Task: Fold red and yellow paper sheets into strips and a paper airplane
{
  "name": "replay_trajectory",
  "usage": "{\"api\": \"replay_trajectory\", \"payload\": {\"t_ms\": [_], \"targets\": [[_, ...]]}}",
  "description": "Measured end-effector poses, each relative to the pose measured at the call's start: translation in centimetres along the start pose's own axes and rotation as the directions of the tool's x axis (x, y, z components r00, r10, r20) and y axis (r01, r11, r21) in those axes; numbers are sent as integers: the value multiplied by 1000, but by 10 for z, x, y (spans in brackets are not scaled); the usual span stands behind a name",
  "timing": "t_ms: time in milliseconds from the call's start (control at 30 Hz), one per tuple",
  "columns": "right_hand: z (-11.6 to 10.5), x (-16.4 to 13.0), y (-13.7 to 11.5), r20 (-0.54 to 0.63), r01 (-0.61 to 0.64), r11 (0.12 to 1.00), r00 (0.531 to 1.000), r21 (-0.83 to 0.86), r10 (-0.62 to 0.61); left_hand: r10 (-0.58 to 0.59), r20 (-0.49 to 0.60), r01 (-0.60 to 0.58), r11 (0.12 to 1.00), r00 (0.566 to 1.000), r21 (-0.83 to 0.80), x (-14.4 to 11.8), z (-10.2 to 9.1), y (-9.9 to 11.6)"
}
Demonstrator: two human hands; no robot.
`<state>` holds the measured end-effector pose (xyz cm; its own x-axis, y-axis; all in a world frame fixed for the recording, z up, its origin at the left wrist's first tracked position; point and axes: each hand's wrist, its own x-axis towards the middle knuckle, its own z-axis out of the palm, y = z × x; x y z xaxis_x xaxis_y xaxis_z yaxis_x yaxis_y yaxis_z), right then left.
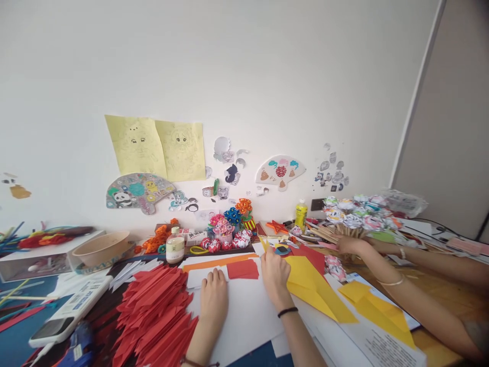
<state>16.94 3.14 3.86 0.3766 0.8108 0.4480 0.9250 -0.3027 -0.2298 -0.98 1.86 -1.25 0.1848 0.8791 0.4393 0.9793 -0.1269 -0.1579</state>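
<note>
Head view: white slip (195,278) is pinned under the left hand (214,293), palm down, fingers loosely bent, nothing gripped. It lies over the white sheet (246,316), left of the red paper piece (243,269). A slim yellow item (265,245) is held in the closed right hand (275,275) (pen or cutter, can't tell). Slip should be kept pressed flat, fingertips clear of the item's end; red folded strips (153,311) best left undisturbed.
</note>
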Motion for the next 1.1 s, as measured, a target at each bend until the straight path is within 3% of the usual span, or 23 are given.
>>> {"api": "replay_trajectory", "payload": {"t_ms": [200,300,467,600,1100], "targets": [[-13,3,10,-223,-127,992,966,22,129,-3,-6,4,1000,1000,25,0,-2,2],[-8,12,13,-256,-125,992,958,33,129,-4,-11,4,999,1000,42,0,-1,2],[14,22,7,-81,77,995,994,57,-73,1,-15,0,999,1000,50,1,1,2],[30,14,5,72,174,983,981,64,-178,8,-7,-7,999,1000,45,1,-1,2],[40,-1,10,108,254,965,960,68,-260,2,-2,-2,1000,1000,6,0,-2,1]]}}
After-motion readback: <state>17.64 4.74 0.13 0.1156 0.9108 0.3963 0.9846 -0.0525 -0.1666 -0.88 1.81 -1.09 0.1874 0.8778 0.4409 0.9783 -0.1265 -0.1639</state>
